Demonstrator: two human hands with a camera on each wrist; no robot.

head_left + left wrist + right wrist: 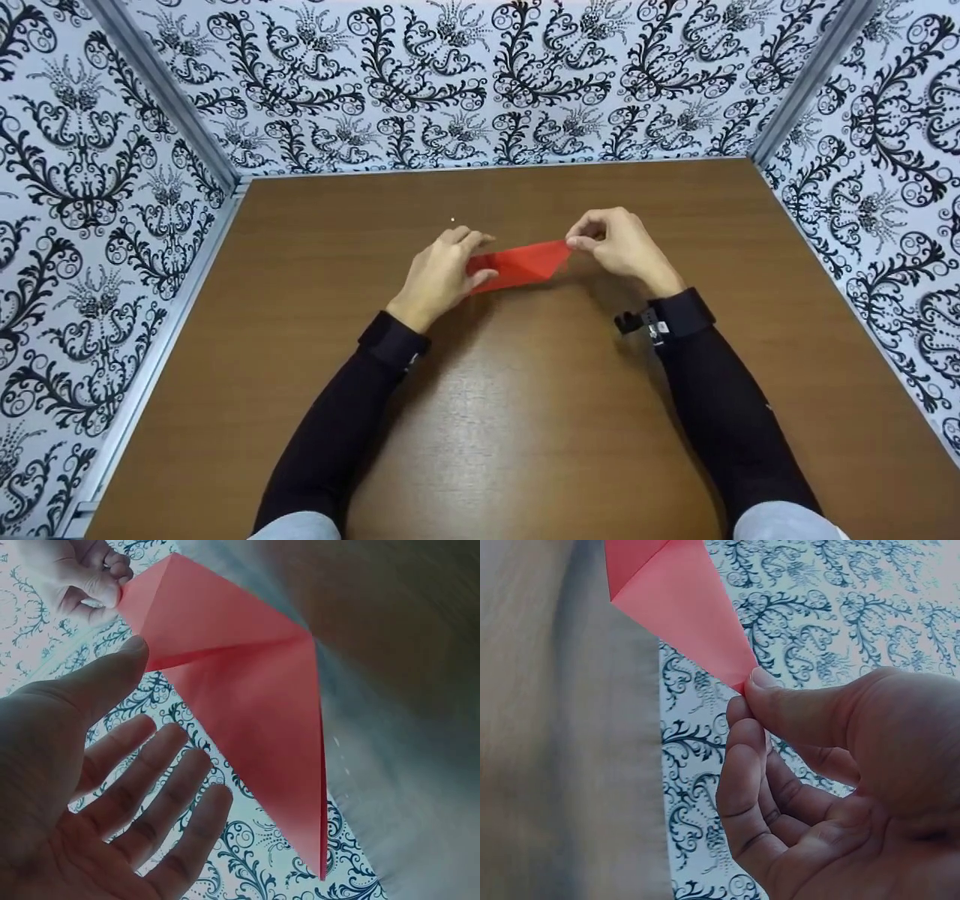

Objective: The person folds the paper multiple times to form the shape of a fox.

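red folded paper (521, 266) is found between right grip (619, 241) and left grip (437, 274), apparently raised over the brown bench (480, 435); right grip is closed in a fine pinch, thumb and fingertip on one pointed corner; left grip stands wide, fingers spread, thumb near the paper's edge, contact not determinable; the sheet is judged very light, thin and flexible, stiffer along its creases, easily wrinkled or torn if pulled; advised hold: light pinches at corners or layered, folded edges, with broad faces left unpressed.
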